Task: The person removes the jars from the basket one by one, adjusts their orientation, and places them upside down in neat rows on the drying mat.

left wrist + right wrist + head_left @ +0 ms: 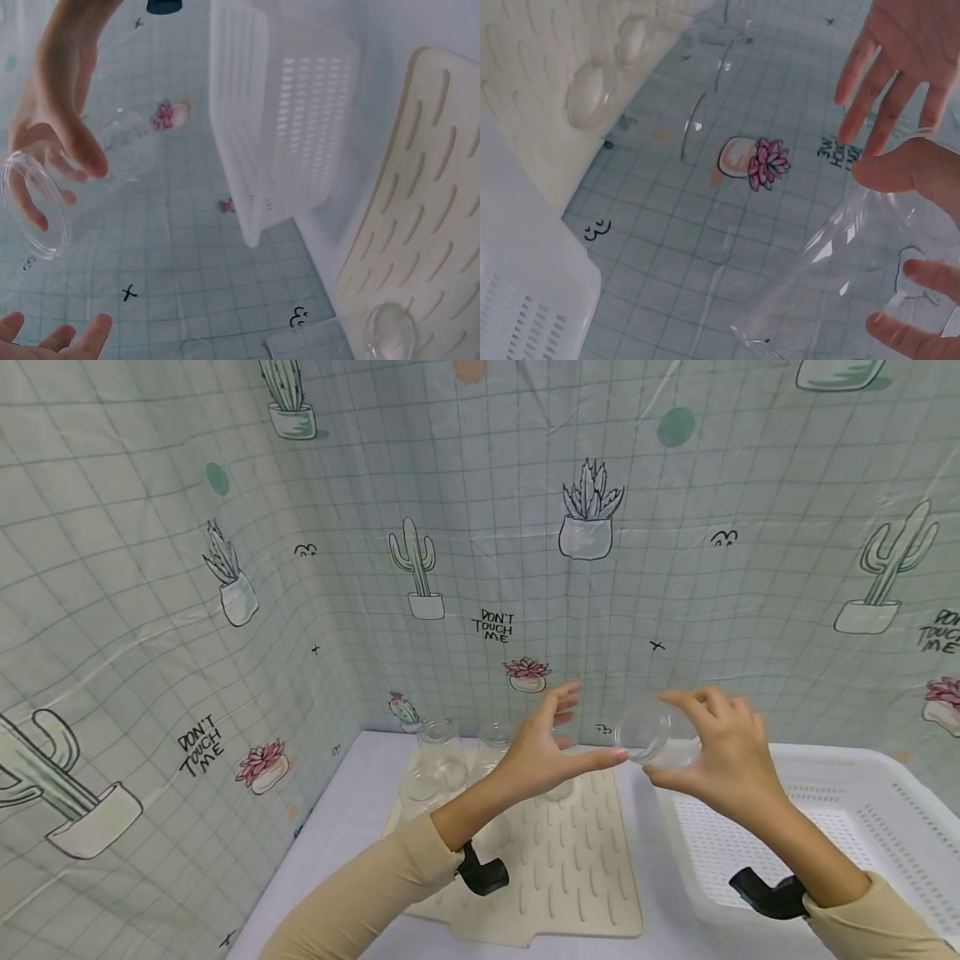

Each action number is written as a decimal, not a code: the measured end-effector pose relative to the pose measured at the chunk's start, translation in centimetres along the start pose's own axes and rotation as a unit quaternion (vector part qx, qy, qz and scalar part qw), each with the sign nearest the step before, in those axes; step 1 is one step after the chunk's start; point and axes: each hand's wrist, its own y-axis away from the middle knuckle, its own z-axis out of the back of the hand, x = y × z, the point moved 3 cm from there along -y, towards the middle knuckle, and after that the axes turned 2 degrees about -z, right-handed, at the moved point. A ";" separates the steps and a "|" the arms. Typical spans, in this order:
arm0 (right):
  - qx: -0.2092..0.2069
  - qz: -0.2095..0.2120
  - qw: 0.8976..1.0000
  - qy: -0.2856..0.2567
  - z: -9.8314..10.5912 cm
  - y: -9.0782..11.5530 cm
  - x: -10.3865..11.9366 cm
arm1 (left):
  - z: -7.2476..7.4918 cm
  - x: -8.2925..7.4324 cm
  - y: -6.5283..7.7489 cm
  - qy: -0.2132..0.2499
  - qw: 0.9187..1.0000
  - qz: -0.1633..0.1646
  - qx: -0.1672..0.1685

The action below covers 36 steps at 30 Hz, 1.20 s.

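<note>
My right hand [723, 747] holds a clear, see-through cup [643, 737] tipped on its side in the air, fingers and thumb curled round its wall. In the left wrist view the cup's round rim [60, 217] faces away from the right palm. My left hand [542, 750] is held up beside the cup with its fingers apart. Its thumb tip is close to the rim; whether it touches, I cannot tell. In the right wrist view the left hand [911, 64] shows straight, spread fingers. Several more clear cups [438, 735] stand on a cream mat [581, 868].
A white perforated basket [877, 768] sits to the right of the mat, under the right forearm. The cups occupy the mat's back left part, partly hidden by the left arm. A gridded curtain [487, 485] with cactus drawings hangs behind the white table [315, 877].
</note>
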 end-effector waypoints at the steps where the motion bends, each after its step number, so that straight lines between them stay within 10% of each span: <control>1: -0.003 0.003 1.000 0.007 -0.1 0.0 0.2 | -0.2 0.0 0.0 0.008 1.000 0.001 0.003; 36: -0.022 0.090 0.989 0.113 -2.2 1.7 3.6 | -2.5 1.4 0.7 0.058 0.996 0.052 0.052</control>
